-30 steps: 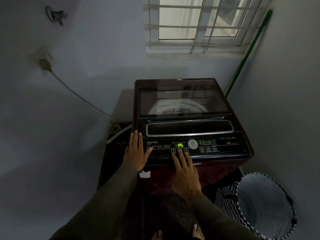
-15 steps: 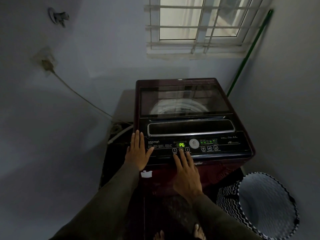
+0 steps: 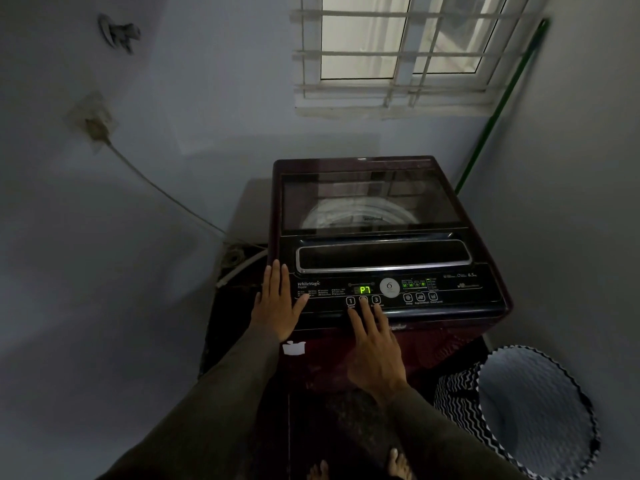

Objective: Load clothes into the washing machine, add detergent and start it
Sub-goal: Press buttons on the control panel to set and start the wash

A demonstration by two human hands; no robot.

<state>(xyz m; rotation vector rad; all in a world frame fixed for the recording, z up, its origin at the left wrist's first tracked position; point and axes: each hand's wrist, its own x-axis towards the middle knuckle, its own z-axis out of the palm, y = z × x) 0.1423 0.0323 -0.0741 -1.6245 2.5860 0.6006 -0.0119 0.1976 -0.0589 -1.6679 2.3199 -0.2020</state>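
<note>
Nearest the camera, two bare feet (image 3: 360, 467) stand on the dark floor, with both arms in dark olive sleeves (image 3: 214, 403) reaching forward. To the right of the arms sits a round laundry basket with a black-and-white zigzag outside and pale lining (image 3: 533, 410); nothing can be made out inside it. The right hand (image 3: 375, 351) lies over the front edge of the machine, fingers spread apart and extended, one fingertip on the middle round button (image 3: 363, 300) between those marked 1 and 3. The left hand (image 3: 277, 306) rests flat, palm down, on the left front corner of the panel, fingers straight and close together, thumb out to the side, gripping nothing. The dark maroon top-loading washing machine (image 3: 450, 341) stands in the room's corner, its black control panel (image 3: 460, 289) lit, its tinted glass lid (image 3: 367, 202) closed over a pale drum rim. The green display (image 3: 364, 290) reads P7; half a second ago it read P6, a second ago P5, with both hands staying in the same places. Behind, a green pole (image 3: 498, 109) leans in the corner beneath a barred white-framed window (image 3: 401, 53), and a pale cord (image 3: 156, 185) runs from a wall socket on the left.
</note>
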